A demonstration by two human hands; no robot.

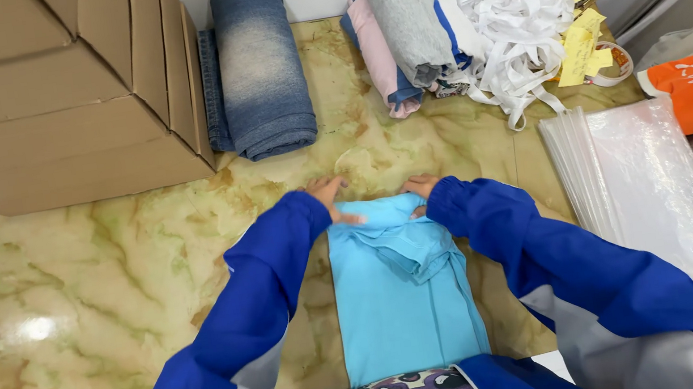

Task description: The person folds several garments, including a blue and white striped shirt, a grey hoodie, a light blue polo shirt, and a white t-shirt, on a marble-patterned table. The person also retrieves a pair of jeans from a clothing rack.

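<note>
Folding looks to be the step in hand: on the marbled desk point(106, 282) a turquoise shirt point(403, 304) lies as a narrow strip at 6 o'clock, its far end bunched under both hands, with rolled jeans point(261, 71) at 11 o'clock and clear bags point(653, 187) at 3 o'clock. The left hand point(331, 198) presses flat on the collar end, fingers point(350, 217) spread and gripping nothing. The right hand point(421, 188) curls loosely onto the same fold; the next move likely calls for smoothing that bunched cloth.
</note>
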